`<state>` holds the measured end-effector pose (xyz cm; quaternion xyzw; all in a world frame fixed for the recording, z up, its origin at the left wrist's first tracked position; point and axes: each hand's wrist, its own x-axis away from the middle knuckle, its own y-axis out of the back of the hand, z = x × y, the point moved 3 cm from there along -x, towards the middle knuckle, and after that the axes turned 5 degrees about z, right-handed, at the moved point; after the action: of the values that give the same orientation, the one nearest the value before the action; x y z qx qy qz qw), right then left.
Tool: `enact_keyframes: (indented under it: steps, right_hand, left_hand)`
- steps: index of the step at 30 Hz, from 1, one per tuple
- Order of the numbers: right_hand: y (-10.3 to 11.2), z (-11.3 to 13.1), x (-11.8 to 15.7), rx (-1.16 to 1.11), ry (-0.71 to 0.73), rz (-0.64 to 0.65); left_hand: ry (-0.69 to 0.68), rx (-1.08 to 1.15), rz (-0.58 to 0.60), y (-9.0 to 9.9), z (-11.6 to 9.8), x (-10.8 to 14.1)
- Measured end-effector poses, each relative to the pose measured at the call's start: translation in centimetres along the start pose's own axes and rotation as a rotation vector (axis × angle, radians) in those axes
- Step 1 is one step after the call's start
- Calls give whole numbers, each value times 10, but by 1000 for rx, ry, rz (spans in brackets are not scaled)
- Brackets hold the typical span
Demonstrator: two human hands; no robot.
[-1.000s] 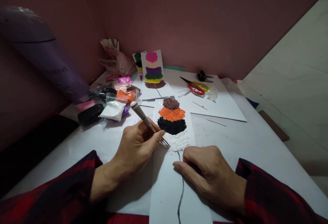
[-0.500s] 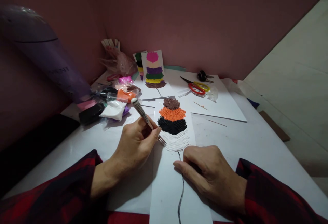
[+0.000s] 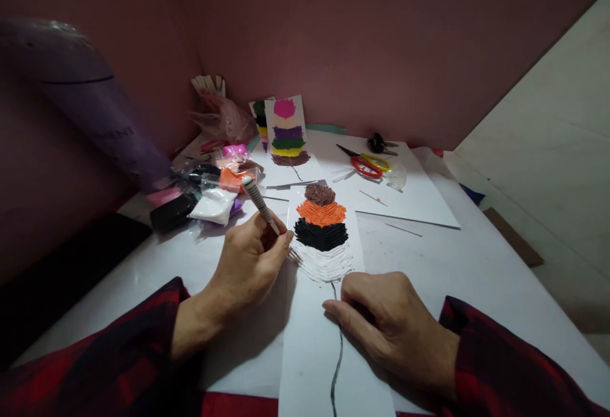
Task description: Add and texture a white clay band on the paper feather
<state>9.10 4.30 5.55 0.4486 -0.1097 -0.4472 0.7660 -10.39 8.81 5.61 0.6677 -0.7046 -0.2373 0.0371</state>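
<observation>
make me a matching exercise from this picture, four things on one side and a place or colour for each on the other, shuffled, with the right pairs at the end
1. fork
2. scissors
3. right hand
4. standing card

A. pink at the top
B. on the flat card
C. partly red, partly yellow
D. held in the left hand

Pairs: 1-D, 2-C, 3-B, 4-A

Drew the fork point(image 3: 264, 210) with the left hand point(image 3: 248, 263) outward along the white clay point(image 3: 328, 263) — from over its lower left part, a second ago, to its left edge now. Tilted the handle point(image 3: 255, 195) slightly steeper, too — and carried the thumb point(image 3: 280, 250) farther from the white clay's middle.
</observation>
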Motion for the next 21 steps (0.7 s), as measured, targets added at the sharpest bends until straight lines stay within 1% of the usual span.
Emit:
enact_keyframes:
  steps: [12,18,21]
  right_hand:
    - [-1,-1,2,-12,-10,8]
    - [-1,-1,1,-14,-5,7]
    - [0,-1,1,-13,3,-1]
  left_hand:
    - [-19,-81,-38,5,-1,-4]
    - [-26,-95,-74,7,-3,-6]
    - [-62,-64,-124,9,-7,-5]
